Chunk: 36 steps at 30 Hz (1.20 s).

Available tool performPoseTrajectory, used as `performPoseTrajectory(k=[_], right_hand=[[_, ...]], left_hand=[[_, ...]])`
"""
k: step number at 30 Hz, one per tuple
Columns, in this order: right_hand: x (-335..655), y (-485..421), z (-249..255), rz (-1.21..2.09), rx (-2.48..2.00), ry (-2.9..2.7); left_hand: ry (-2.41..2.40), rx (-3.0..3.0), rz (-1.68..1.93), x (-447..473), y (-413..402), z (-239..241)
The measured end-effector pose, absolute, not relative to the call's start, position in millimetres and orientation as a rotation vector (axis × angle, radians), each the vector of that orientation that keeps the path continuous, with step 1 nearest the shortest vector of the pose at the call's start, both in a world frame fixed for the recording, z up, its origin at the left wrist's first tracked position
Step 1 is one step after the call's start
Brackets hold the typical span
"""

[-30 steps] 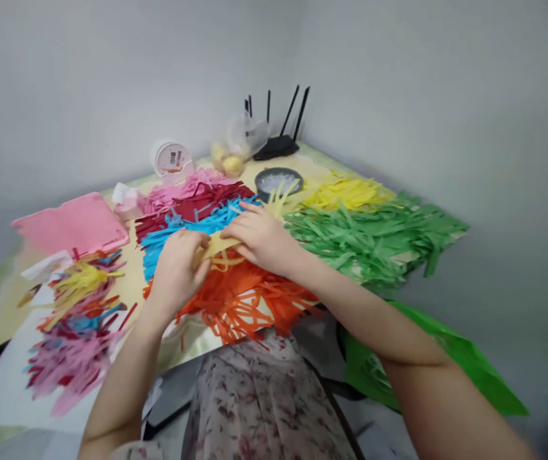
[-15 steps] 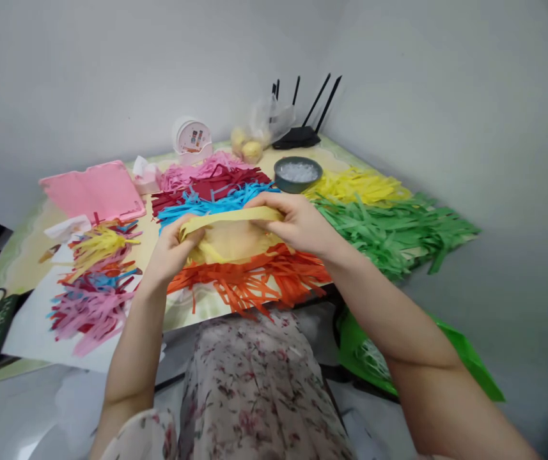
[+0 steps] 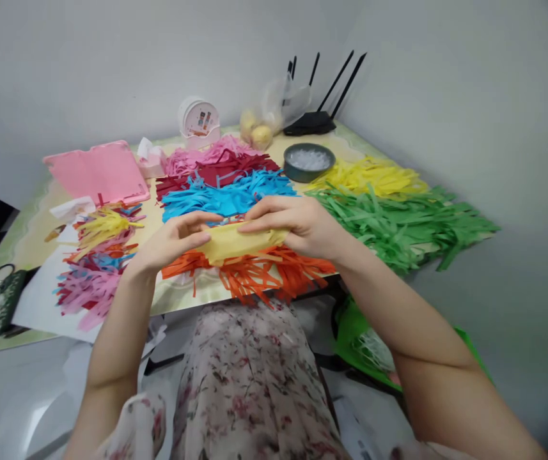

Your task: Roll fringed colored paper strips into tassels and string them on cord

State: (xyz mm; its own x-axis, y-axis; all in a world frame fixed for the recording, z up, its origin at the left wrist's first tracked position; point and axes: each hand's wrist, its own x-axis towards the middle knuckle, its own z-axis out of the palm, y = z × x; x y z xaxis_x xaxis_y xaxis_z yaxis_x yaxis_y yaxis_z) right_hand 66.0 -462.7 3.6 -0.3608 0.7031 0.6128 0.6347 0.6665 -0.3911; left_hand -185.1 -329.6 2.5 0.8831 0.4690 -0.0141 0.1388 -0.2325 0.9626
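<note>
My right grip [image 3: 263,225] pinches the folded yellow paper strip [image 3: 235,243], long left-to-right; whether my left grip [image 3: 212,228] holds its left end, I cannot tell.

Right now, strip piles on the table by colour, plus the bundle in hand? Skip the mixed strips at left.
Held pale yellow bundle: 1
Pink pile: 1
Dark red pile: 1
Blue pile: 1
Orange pile: 1
Yellow pile: 1
Green pile: 1
Total: 7

No legible text; print on round white box [image 3: 200,121] too blurred.
</note>
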Motion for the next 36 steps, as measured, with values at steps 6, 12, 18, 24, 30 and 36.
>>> performPoseTrajectory(k=[6,12,18,24,30,36], right_hand=[[72,-478,14,0.133,-1.105,-2.322],[65,-477,30,0.383,-1.322,-2.183],[42,-451,23,0.349,-1.517,-2.136],[33,-468,42,-0.052,-1.867,-2.259],[40,-478,54,0.078,-1.761,-2.311],[64,-486,54,0.401,-1.747,-2.260]], left_hand=[[0.631,1.983,0.309,-174,-342,9],[0.611,2.323,0.313,-166,-342,18],[0.548,2.477,0.159,-164,-350,34],[0.549,2.427,0.634,-161,-352,20],[0.441,2.427,0.433,-138,-375,16],[0.501,2.376,0.322,-156,-381,32]])
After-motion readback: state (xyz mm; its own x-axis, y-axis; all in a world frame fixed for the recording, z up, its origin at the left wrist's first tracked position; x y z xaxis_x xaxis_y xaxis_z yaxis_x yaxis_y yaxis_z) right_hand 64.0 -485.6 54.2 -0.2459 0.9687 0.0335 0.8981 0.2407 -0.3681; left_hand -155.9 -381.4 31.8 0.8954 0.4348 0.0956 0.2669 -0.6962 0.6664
